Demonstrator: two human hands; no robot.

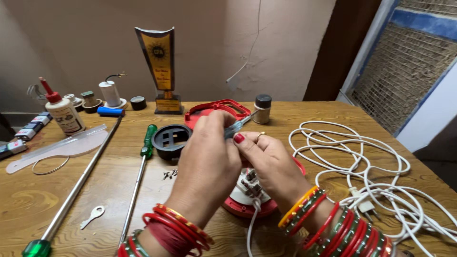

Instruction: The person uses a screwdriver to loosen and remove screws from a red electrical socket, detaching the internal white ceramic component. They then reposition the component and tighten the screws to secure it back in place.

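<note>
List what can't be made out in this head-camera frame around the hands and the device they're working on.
- Head view: the left hand covers the small tool's handle and tip.
- Both hands, the right hand too, hide most of the red and white device.
- The white cable runs off the right and bottom edges.
- The loose screws are too small to count.

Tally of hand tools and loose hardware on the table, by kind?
Long green-handled screwdrivers lying on the table: 2
Small screwdriver held in both hands: 1
Small flat metal key: 1
Wire ring: 1
Heap of loose screws, too small to count singly: 1
Total: 6
</note>
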